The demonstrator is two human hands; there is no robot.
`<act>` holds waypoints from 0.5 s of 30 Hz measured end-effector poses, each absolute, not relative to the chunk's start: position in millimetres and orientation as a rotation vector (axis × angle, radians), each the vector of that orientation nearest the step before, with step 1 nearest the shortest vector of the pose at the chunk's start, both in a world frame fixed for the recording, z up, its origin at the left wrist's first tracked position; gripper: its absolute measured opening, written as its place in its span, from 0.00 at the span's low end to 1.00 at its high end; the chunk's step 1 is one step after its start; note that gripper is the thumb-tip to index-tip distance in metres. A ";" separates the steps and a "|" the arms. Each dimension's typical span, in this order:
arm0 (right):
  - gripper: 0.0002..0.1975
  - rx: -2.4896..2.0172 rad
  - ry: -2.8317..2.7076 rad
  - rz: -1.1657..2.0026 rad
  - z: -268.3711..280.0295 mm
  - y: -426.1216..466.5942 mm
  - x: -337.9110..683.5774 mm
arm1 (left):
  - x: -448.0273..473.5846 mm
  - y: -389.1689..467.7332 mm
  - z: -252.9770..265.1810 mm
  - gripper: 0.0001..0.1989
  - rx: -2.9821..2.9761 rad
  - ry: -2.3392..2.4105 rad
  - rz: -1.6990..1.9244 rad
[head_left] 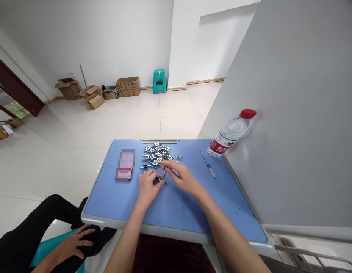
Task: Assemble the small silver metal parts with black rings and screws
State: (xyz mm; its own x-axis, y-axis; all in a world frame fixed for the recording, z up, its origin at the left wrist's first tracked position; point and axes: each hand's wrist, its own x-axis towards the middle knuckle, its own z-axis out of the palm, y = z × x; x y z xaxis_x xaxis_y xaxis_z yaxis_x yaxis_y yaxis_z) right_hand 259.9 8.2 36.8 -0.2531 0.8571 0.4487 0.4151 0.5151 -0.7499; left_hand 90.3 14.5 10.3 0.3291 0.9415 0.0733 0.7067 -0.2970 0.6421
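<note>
My left hand rests on the blue table, its thumb and fingers closed around a small silvery metal part. Just above that part, my right hand pinches a thin metal piece between thumb and index finger. Its exact kind is too small to make out. Beyond both hands lies a pile of small flanged metal parts with shiny rims. One dark-centred metal part lies at the pile's near left, and a U-shaped metal piece lies at its right.
A phone lies left of the pile. To the right are a screwdriver and a red-capped water bottle near the grey panel. A seated person's hand rests on a knee at left. Cardboard boxes and a teal stool stand by the wall.
</note>
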 end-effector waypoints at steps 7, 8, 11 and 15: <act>0.19 -1.064 -1.865 0.545 33.5 8.6 258.3 | 89.8 16.0 7.1 0.03 2.090 1.445 0.612; 0.21 -1.049 -1.862 0.562 33.8 8.3 258.1 | 89.8 16.0 7.2 0.03 2.086 1.441 0.611; 0.21 -1.064 -1.872 0.554 34.5 7.1 255.9 | 90.0 15.5 7.8 0.02 2.085 1.445 0.620; 0.17 -1.090 -1.907 0.513 36.3 6.3 254.3 | 90.2 14.4 8.5 0.02 2.092 1.462 0.639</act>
State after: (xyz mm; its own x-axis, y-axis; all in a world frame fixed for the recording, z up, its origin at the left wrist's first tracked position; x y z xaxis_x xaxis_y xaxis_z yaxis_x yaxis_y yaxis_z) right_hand 254.3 6.3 36.3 -0.2511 0.8432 0.4754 0.4910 0.5342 -0.6882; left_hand 90.2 14.4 8.5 0.3114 0.9460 0.0896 0.7085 -0.2940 0.6415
